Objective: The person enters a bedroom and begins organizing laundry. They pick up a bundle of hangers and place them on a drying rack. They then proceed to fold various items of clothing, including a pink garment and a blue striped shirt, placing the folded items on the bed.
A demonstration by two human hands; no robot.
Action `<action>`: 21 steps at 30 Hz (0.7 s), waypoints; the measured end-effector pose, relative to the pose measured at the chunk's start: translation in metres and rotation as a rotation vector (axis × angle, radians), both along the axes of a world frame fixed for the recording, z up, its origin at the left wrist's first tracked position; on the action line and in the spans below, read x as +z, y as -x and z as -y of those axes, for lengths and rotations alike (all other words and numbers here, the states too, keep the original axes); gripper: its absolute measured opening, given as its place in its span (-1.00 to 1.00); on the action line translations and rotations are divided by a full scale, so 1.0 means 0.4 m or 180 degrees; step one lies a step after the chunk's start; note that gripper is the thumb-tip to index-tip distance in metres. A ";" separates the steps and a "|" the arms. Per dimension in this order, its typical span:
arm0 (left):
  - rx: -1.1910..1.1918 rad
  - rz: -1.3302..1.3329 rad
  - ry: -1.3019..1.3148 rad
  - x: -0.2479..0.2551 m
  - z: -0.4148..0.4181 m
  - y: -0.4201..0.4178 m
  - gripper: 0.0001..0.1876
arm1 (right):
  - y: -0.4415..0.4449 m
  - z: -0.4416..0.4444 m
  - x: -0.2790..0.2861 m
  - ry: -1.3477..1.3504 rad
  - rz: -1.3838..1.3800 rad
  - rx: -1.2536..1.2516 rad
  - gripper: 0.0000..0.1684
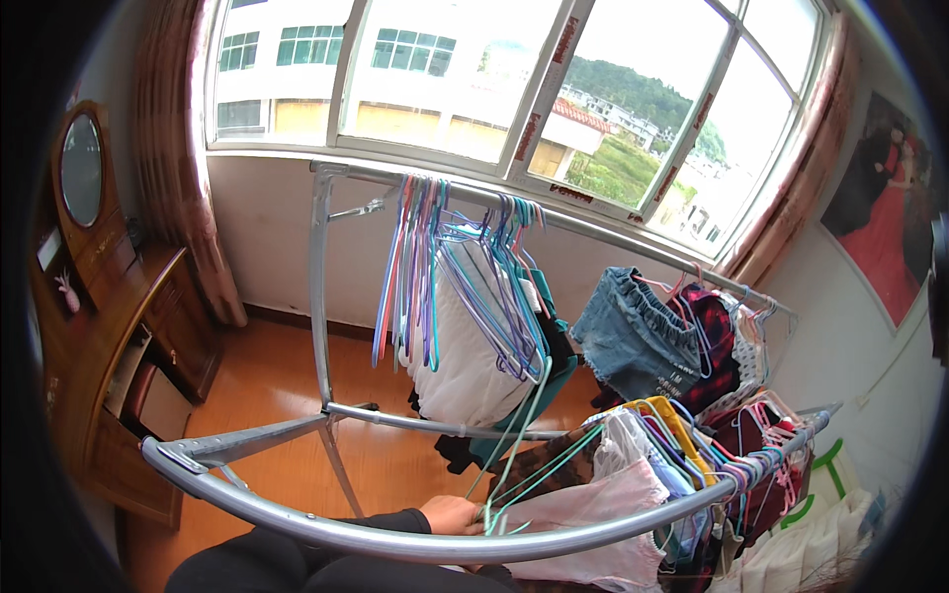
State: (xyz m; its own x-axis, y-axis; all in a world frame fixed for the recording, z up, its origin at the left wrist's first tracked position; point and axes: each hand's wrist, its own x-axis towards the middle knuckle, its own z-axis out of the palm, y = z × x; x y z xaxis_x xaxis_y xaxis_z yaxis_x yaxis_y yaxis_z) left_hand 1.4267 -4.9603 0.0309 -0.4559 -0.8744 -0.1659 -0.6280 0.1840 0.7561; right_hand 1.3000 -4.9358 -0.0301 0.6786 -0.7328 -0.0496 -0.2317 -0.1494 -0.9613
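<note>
My left hand (454, 514), in a black sleeve, reaches in just behind the near rail of a metal clothes rack (415, 547). Its fingers are closed on light green wire hangers (511, 474). One hanger rises from the hand toward the hanging bundle; others slant right to a pale pink garment (586, 508). Below the rail, a sliver of skin beside a dark cuff (493, 574) appears to belong to my right hand. The rail and clothing hide most of it, so its grip is unclear.
Purple, blue and pink hangers (415, 282) crowd the far rail beside a white quilted item (467, 333). Denim shorts (637, 333) hang farther right. Several garments on hangers pack the near rail's right end. A wooden dresser (159, 326) stands left, under the curtain (174, 148) side of the window.
</note>
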 end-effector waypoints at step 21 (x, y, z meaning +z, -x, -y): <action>0.0152 -0.0491 0.0046 -0.293 -0.022 -0.016 -0.60 | 0.236 -0.090 -0.075 0.0351 -0.1341 -0.0674 -0.52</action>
State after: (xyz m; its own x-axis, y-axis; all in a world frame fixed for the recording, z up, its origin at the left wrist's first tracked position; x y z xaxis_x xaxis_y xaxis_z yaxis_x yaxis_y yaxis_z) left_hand 1.4330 -4.9514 -0.0864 -0.4329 -0.8975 -0.0844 -0.5130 0.1683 0.8417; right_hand 1.2056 -4.8998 -0.0601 0.4514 -0.8691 -0.2024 -0.6338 -0.1526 -0.7583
